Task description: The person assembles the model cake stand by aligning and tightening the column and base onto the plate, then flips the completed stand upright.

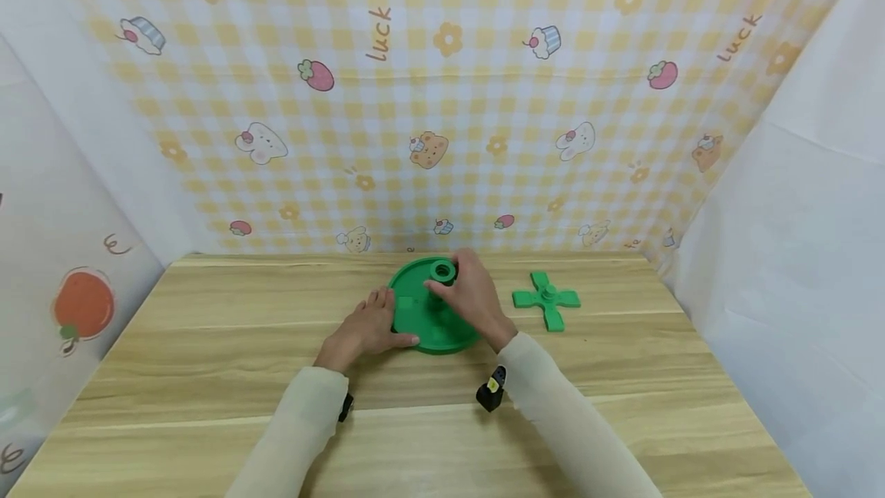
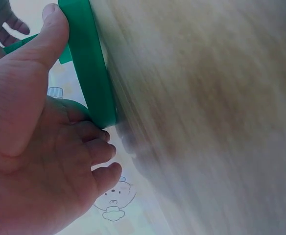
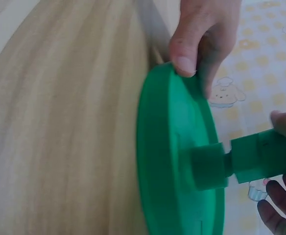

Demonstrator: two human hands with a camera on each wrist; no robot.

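A round green base (image 1: 420,323) with a raised rim lies on the wooden table. My left hand (image 1: 366,327) grips its left side, thumb at the near rim and fingers farther round the edge. Over the middle of the base, my right hand (image 1: 473,294) holds a green post (image 3: 263,154) between thumb and fingers. In the right wrist view the post's narrow neck meets the short round socket (image 3: 209,166) standing up from the base. From the head view, the post's top shows a ring with a hole.
A green four-armed cross piece (image 1: 548,297) with a round central knob lies on the table (image 1: 415,436) to the right of the base. Behind stands a yellow checked cloth (image 1: 484,175), with white cloth (image 1: 781,237) at the sides.
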